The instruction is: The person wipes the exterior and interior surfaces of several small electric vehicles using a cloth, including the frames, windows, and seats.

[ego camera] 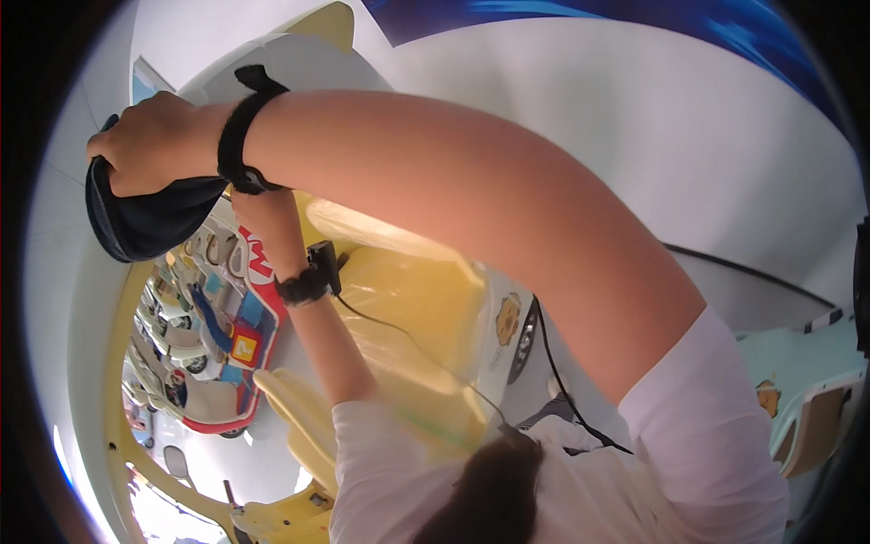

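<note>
My right hand (153, 143) is closed on a dark cloth (146, 221), bunched and hanging below the fingers, at the upper left beside a pale curved rim of a vehicle. A black strap circles that wrist. Behind the wrist is my left hand (262, 214), its fingers mostly hidden; whether it holds part of the cloth cannot be seen. The left wrist wears a black band with a small black device and a thin cable. Beneath the arms, a yellow seat (408, 306) under clear plastic film belongs to a small yellow and white vehicle.
A yellow frame (139, 469) borders an opening at the lower left. Through it, a red and white toy car (217, 408) and several small vehicles stand on a pale floor. A black cable (557, 374) hangs at the right, near a mint-green vehicle (781, 353). Dark hair hangs at bottom centre.
</note>
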### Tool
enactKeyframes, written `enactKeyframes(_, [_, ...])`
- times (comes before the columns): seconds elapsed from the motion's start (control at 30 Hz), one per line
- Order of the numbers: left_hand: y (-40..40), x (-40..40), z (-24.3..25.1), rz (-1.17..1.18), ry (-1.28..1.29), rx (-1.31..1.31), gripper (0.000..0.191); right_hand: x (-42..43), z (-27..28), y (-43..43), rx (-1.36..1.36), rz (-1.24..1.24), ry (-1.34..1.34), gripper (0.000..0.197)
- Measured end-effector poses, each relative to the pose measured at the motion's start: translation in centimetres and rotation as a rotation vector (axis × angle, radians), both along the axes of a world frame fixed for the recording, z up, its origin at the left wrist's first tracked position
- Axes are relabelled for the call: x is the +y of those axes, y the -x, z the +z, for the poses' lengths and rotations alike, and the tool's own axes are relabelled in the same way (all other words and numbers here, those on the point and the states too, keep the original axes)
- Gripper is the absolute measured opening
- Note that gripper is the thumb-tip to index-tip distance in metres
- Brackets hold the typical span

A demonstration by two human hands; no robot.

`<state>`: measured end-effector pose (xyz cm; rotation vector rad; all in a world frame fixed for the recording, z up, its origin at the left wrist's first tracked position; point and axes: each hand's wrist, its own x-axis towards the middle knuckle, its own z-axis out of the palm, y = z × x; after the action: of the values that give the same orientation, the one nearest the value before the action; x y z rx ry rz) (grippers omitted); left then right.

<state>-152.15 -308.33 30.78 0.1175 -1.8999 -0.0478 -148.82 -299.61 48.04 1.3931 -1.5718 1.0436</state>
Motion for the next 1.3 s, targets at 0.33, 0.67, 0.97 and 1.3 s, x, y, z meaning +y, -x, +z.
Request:
enactKeyframes(0.33, [3.4, 5.1, -3.0, 0.008, -0.212, 0.074, 0.040, 2.5, -0.5, 8.1, 0.024, 0.100, -0.018, 0.051])
enactKeyframes(0.67, [6.4, 5.7, -13.0, 0.075, -0.222, -0.400, 0.023, 12.3, -14.2, 20.7, 0.051, 0.191, 0.384, 0.047])
enactKeyframes(0.97, [7.5, 6.2, -21.1, 0.001, -0.077, -0.527, 0.034, 15.4, -30.1, 22.8, -0.394, 0.185, 0.368, 0.063])
enactKeyframes(1.3, [2.5, 10.6, -36.7, 0.071, -0.659, -0.583, 0.040, 15.7, -47.5, 26.1, -0.405, 0.449, 0.157, 0.048])
